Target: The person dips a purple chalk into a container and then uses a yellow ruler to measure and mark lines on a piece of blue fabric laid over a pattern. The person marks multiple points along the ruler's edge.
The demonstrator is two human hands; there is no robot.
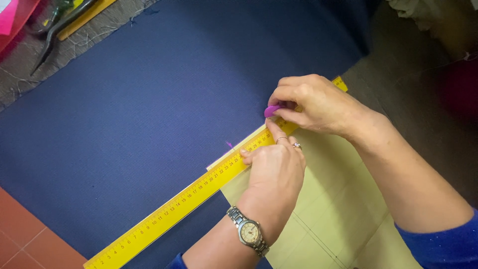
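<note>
A long yellow ruler (169,214) lies diagonally across dark blue fabric (149,99), along the upper edge of a pale yellow paper pattern (343,209). My left hand (274,169), with a wristwatch and rings, presses the ruler down with its fingers. My right hand (313,102) pinches a small pink piece of tailor's chalk (272,110) against the fabric at the ruler's edge. A short pink mark (229,144) shows on the fabric just left of my left hand.
Dark scissors (55,30) and a second yellow ruler (84,19) lie on grey cloth at the top left, beside something pink (7,17). Red floor tiles (30,239) show at the bottom left. Crumpled light cloth (418,10) sits at the top right.
</note>
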